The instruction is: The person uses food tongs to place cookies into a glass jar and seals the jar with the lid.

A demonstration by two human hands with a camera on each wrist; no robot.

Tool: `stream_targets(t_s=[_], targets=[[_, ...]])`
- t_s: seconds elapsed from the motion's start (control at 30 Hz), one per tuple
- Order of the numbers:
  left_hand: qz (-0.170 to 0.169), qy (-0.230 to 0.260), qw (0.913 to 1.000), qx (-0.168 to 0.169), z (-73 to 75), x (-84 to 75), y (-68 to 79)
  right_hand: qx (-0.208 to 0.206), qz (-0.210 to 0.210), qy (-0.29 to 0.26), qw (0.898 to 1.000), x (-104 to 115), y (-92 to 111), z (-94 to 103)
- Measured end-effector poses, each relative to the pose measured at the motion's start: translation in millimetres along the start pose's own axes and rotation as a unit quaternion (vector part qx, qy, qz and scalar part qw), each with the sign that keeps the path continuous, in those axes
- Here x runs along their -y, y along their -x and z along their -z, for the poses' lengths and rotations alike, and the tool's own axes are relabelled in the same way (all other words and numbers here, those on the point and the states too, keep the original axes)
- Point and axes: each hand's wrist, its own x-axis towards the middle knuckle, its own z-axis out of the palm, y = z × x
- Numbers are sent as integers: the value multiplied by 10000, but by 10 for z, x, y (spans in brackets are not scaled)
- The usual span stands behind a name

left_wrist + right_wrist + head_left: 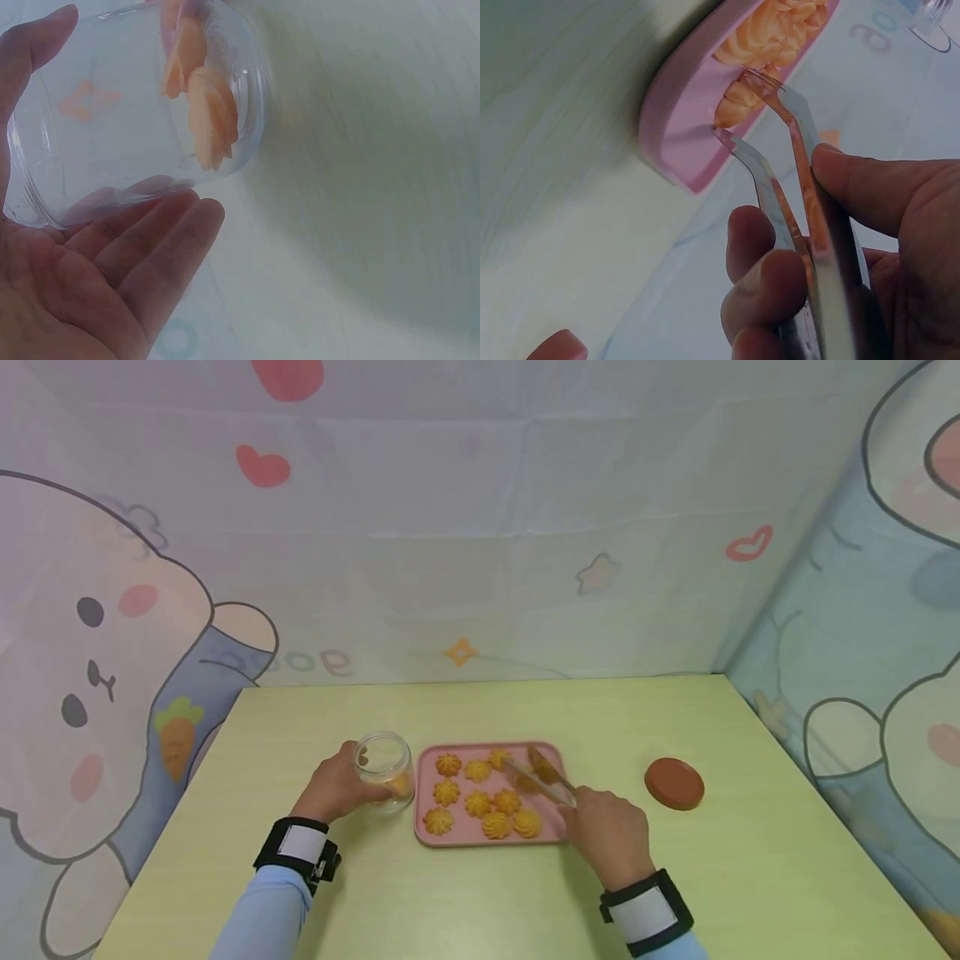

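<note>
My left hand holds a clear glass jar between thumb and fingers, just left of a pink tray. In the left wrist view, a few piped cookies lie at the bottom of the jar, whose mouth is uncovered. Several golden swirl cookies are spread over the tray. Above its right part, my right hand grips metal tongs. Their tips are spread at either side of a cookie near the tray's end; whether they touch it I cannot tell.
A round reddish-brown lid lies on the pale yellow table, to the right of the tray. A printed cloth hangs behind the table's far edge, and another stretch of it runs along the right side.
</note>
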Motion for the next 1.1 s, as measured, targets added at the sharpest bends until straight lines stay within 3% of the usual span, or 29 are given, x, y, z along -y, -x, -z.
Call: stream_targets(t_s=[0.4, 1.1], targets=[[-5, 42, 10000, -21, -9, 34, -8, 174, -17, 109, 9998, 26, -14, -10], [0, 26, 10000, -22, -24, 37, -19, -77, 52, 78, 9999, -47, 6, -1]])
